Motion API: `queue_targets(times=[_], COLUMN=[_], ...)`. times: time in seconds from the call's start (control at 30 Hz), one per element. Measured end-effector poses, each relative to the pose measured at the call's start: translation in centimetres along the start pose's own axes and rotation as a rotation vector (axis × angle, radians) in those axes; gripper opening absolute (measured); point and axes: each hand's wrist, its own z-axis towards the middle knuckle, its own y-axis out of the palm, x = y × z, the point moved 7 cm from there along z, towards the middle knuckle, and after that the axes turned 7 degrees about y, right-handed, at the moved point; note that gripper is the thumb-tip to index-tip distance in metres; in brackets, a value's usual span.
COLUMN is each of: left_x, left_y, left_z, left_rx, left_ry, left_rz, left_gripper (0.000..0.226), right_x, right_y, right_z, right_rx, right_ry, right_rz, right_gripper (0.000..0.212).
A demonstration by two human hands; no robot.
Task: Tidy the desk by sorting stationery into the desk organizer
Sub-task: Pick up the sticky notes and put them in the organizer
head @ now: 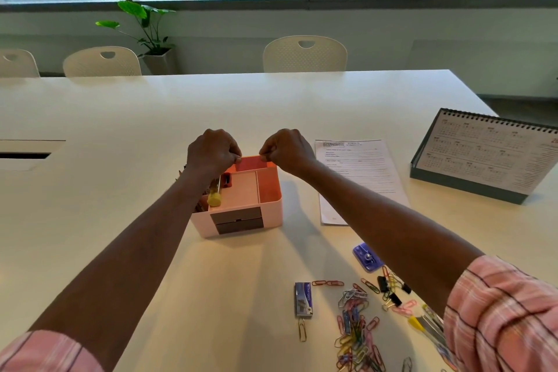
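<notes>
A long white counter (120, 118) runs under a band of windows, with three pale chairs (305, 54) and one potted plant (145, 30) behind it.

One desk organizer (273, 208) stands at the middle of the counter, with two grey drawers (238, 220) in its front. Both hands reach to its far rim. The left grip (214, 152) and right grip (287, 151) have their fingers curled in, each pinching one end of the top edge of what looks like an orange pad (252, 164) standing in the back compartment. I cannot tell for sure whether it is a loose item or part of the wall. The step in hand seems to be seating this piece. The next move probably calls for letting go cleanly without tipping the organizer, then reaching back for the small items.

The left compartment already holds one yellow-capped pen (214, 198), one red-and-black item (227, 180) and some pencils (199, 206), too hidden to count.

To the right lie one printed form (359, 178) and, farther off, one desk calendar (489, 154). Nearer the person are one purple gadget (365, 257), one staple box (303, 299), about three black binder clips (395, 299), a heap of paper clips (356, 338) too many to count, and some pens (428, 326) by the right sleeve.
</notes>
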Motion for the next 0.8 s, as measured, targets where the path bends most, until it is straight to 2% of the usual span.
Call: queue_targets(times=[0.23, 0.4, 0.8], left_x=[-0.1, -0.2, 1.0], left_y=[-0.2, -0.4, -1.2], left_z=[-0.2, -0.3, -1.1], left_rx=[-0.006, 0.017, 0.038], left_ry=[0.012, 0.017, 0.036], left_rz=[0.002, 0.002, -0.008], left_gripper=[0.011, 0.022, 0.028], right_x=[0.2, 0.3, -0.2], right_y=[0.0, -0.4, -0.6], right_z=[0.1, -0.3, -0.7], right_rx=[-0.006, -0.002, 0.008], right_ry=[0.021, 0.000, -0.052], right_rz=[-0.003, -0.001, -0.003], right_gripper=[0.013, 0.030, 0.029])
